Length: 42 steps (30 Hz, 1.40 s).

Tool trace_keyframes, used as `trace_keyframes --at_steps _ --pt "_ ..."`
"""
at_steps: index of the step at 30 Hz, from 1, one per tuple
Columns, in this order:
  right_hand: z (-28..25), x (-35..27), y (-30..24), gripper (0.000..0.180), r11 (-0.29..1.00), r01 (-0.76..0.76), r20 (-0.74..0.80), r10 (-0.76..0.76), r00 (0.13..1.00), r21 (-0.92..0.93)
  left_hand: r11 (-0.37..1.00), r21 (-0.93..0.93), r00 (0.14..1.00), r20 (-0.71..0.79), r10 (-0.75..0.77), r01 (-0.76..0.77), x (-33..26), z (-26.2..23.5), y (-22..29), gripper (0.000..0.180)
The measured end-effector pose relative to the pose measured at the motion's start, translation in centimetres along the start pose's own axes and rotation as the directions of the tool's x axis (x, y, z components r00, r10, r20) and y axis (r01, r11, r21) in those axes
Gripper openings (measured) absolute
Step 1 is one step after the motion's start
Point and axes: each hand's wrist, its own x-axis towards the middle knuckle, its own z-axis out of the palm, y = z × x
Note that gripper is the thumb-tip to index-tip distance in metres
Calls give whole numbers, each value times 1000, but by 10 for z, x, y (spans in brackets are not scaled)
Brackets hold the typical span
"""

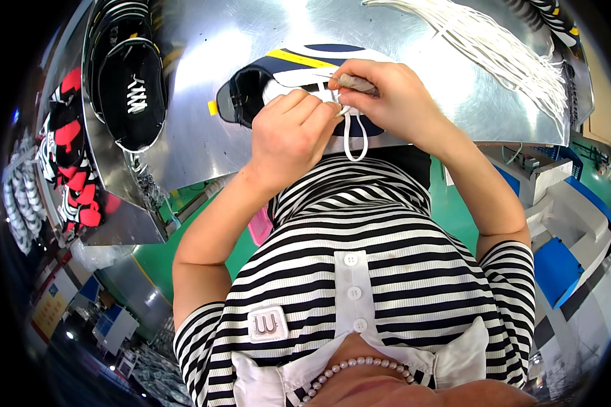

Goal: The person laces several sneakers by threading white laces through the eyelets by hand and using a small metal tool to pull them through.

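Observation:
A navy shoe upper [290, 66] with a yellow stripe and a white tongue area lies on the metal table, its dark heel opening to the left. My left hand [293, 132] is closed at the shoe's near side, its fingertips pinching a white shoelace [355, 144]. One loop of that lace hangs over the table's near edge. My right hand [397, 102] grips a hook tool [358, 84] with a wrapped, greyish-brown handle, over the lace eyelets. The tool's thin tip points left, toward the shoe opening. My fingers partly hide the eyelets.
A bundle of white laces [495, 57] spreads over the table's right part. Stacked black shoe uppers [132, 95] stand at the left, with red, black and white uppers [75, 163] beyond. More dark shoes [553, 20] sit at the far right. A grey-white bin [563, 217] is right of me.

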Motion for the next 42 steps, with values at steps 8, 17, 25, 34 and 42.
trace_keyframes --at_steps 8,17,25,34,42 --pt "-110 3 13 18 953 237 -611 -74 789 191 984 -153 991 110 -80 96 7 -6 -2 23" --pt "-3 6 1 12 852 -122 -42 166 985 508 671 -385 766 189 -615 634 8 -18 -15 62" --pt "5 27 5 17 964 -18 -126 53 991 265 768 -256 788 -38 -615 587 10 5 -4 42" --pt "-2 -10 -3 22 976 -46 -153 79 985 211 744 -238 751 -80 -655 624 8 10 -4 43" --pt "-5 -13 -5 13 999 -40 -131 40 991 0 758 -309 780 -75 -622 575 7 10 -7 43"
